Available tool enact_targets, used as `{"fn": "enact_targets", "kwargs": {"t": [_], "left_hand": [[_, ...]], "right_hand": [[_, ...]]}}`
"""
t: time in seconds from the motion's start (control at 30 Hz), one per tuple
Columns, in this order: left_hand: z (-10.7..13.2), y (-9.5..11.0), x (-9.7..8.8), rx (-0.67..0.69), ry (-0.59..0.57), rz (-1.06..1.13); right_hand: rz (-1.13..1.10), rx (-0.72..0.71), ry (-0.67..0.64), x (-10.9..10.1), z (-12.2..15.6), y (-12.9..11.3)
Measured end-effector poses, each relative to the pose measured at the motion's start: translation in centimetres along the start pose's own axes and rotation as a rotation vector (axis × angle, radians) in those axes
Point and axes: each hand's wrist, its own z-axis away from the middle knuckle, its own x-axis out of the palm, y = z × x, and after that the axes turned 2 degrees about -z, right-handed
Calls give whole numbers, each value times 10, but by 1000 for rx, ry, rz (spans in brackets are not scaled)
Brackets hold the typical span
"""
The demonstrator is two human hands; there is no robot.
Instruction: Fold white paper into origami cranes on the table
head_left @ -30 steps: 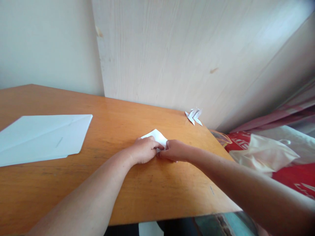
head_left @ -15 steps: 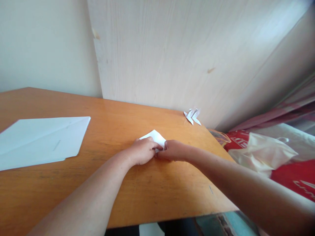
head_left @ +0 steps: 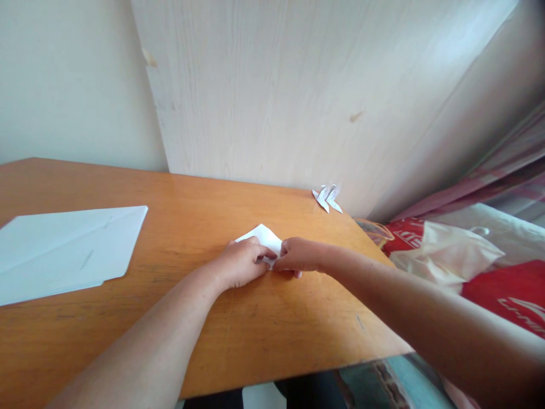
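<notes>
A small folded white paper [head_left: 264, 236] lies on the orange wooden table [head_left: 170, 318], its pointed tip showing beyond my fingers. My left hand [head_left: 240, 264] is curled over its left part, fingers pressed on it. My right hand [head_left: 298, 255] meets it from the right, fingers pinched on the paper's near edge. Most of the paper is hidden under both hands.
A stack of large white sheets [head_left: 63, 250] lies at the table's left. A small finished folded paper figure [head_left: 326, 196] sits at the far right corner by the pale wooden panel [head_left: 276, 85]. Off the table's right edge lie a clear plastic bag [head_left: 443, 253] and red fabric [head_left: 502, 295].
Both hands stay pinched on the small paper with hardly any shift; the view has swung a little, moving everything slightly left and down.
</notes>
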Motion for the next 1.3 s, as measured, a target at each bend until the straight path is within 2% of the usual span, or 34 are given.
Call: {"fn": "enact_targets", "kwargs": {"t": [0.37,0.57,0.87,1.3], "left_hand": [[-1,1,-2,-54,-38,-24],[-1,-1,-1,-67,-33,-14],[-2,-8,3,-47,-27,-29],[1,-6,-1,-54,-35,-13]], "right_hand": [[93,105,46,-13,16,16],[112,141,50,-22,25,35],[64,143,71,-24,35,64],[-94,60,35,-23,31,83]]}}
